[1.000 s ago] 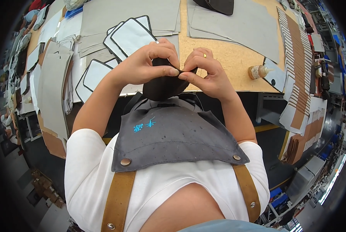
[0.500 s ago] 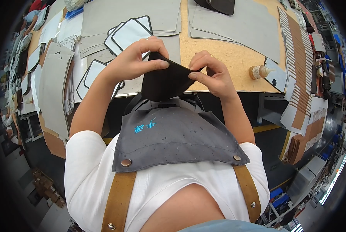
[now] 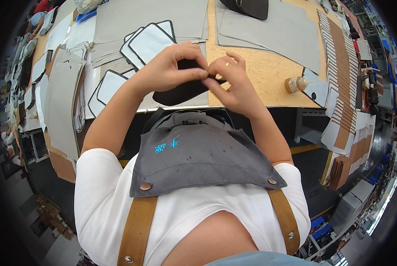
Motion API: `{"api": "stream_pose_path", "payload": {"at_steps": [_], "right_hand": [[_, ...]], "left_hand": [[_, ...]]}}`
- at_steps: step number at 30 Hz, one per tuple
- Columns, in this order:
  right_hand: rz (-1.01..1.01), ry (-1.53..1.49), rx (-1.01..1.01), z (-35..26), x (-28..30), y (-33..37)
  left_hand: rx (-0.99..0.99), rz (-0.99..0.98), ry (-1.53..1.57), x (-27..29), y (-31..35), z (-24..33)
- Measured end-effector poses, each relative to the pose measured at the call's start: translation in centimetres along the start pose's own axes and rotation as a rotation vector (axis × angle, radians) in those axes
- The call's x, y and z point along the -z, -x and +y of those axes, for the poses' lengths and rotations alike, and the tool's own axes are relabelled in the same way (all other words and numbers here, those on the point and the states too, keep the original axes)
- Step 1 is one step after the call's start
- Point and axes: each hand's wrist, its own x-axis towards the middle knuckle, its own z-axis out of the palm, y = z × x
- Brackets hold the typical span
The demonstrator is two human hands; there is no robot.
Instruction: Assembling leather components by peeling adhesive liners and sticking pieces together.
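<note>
Tan bench [image 3: 260, 66] in a pretty cluttered workshop [image 3: 52, 175], grey sheets [image 3: 274, 26] spread on top; left hand [image 3: 169, 68] and right hand [image 3: 233, 84] both pinching a black curved panel [image 3: 180, 92] at the near edge.

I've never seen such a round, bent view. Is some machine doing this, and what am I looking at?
No machine: these are a person's two bare hands. The camera sits on that person's head, looking down, so their grey apron shows too; its wide lens bends straight edges. The left hand and right hand both hold a dark piece between thumb and fingers. On the table beyond lie pale panels with black borders and large grey sheets, with a small bottle to the right.
</note>
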Motion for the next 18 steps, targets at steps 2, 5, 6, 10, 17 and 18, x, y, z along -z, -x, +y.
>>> {"api": "stream_pose_path", "payload": {"at_steps": [2,5,6,10,17,18], "right_hand": [[0.252,-0.038,-0.033,1.2,0.4,-0.1],[0.548,-0.765,-0.312,4.1,1.9,1.6],[0.559,-0.770,-0.302,4.4,2.1,1.9],[0.715,-1.233,-0.238,4.7,0.6,3.1],[0.027,-0.716,-0.835,8.9,-2.6,7.6],[0.093,-0.487,-0.748,8.9,-2.6,7.4]], "left_hand": [[-0.050,0.190,-0.094,0.8,-0.2,-0.1],[0.013,0.537,-0.227,3.4,0.9,-0.1],[0.059,0.563,-0.202,3.8,1.7,-0.1],[0.193,0.606,0.253,0.6,1.8,-0.6],[0.410,0.517,0.107,1.2,2.0,2.7],[0.396,0.448,0.022,1.1,2.0,3.2]]}}
